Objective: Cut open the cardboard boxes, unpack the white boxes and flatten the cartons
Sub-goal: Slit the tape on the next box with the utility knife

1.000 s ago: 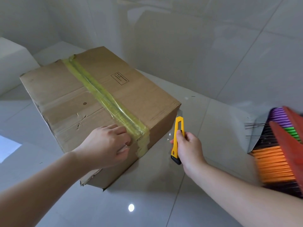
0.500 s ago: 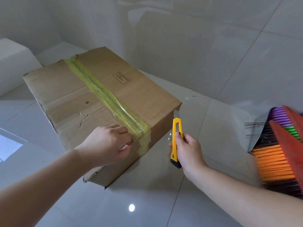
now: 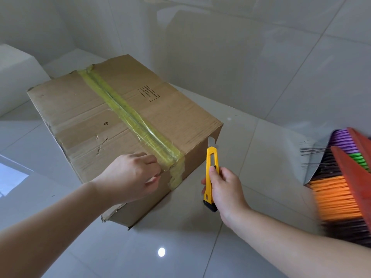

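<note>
A closed brown cardboard box (image 3: 96, 117) lies on the glossy tiled floor. A strip of yellowish tape (image 3: 128, 115) runs down the middle of its top and over the near side. My left hand (image 3: 130, 177) rests on the box's near top edge, just left of the tape, fingers curled against the cardboard. My right hand (image 3: 226, 189) grips a yellow utility knife (image 3: 210, 177). The short blade points up and sits beside the box's near right corner.
A broom head (image 3: 345, 187) with purple, green and orange bristles and a red frame lies at the right edge, blurred. A white box (image 3: 14, 77) stands at the far left. Tiled walls rise close behind the cardboard box.
The knife's blade has slid out and my right hand has lifted it a little toward the box's right corner. My left hand stays on the box edge.
</note>
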A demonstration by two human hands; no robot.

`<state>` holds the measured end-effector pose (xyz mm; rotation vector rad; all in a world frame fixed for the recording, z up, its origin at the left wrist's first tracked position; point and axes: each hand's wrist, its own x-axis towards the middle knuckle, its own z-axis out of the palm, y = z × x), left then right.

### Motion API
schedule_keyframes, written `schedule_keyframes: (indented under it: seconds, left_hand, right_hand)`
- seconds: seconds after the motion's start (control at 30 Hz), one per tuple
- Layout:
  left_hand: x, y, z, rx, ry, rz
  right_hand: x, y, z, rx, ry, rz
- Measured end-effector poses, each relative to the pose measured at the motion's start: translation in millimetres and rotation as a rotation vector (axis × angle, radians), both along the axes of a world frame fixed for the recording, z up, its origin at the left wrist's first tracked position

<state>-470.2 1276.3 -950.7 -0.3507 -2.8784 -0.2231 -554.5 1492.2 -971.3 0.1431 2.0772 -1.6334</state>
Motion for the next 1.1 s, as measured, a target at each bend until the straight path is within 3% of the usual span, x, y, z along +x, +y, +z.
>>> schedule_keyframes:
  seconds: [0.37, 0.73, 1.1]
  left_hand:
    - [0, 0, -1, 0.000, -0.009, -0.001]
    - [10, -18, 1, 0.018, -0.025, 0.140]
    - [16, -31, -14, 0.049, -0.277, 0.262]
  right_hand:
    - [-4, 4, 1, 0.052, 0.006, 0.091]
    - [25, 2, 10, 0.020, -0.067, 0.192]
    - [38, -2, 13, 0.056, -0.023, 0.287]
